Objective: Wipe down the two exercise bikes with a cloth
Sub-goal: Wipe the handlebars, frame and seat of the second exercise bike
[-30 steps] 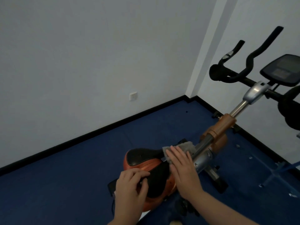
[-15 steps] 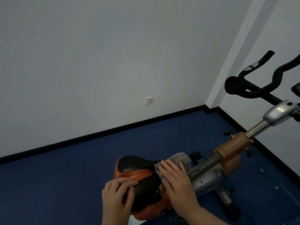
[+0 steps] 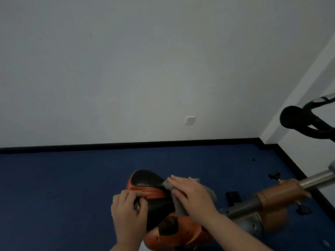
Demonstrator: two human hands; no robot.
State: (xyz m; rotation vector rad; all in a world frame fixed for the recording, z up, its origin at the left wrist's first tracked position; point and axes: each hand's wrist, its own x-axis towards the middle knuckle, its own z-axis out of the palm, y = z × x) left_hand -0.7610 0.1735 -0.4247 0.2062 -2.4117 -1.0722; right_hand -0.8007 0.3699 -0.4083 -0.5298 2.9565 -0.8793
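**Head view: cloth on the saddle**

Right hand [image 3: 190, 193] is pressing flat-fingered on one grey cloth [image 3: 208, 192] against the saddle [image 3: 146, 178]. Left hand [image 3: 127, 212] is gripping the saddle's near end. One bike frame [image 3: 277, 195] is stretching right; handlebars [image 3: 299, 120] are showing beyond, one wall socket [image 3: 190, 120] behind.

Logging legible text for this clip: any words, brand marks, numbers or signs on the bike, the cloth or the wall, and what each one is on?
None can be read in this frame.
saddle: black and orange, no visible lettering.
cloth: plain grey, no tag in view.
wall plate: white, too small and blurred to show any marking.
handlebar: a silver patch near the edge, no legible characters.
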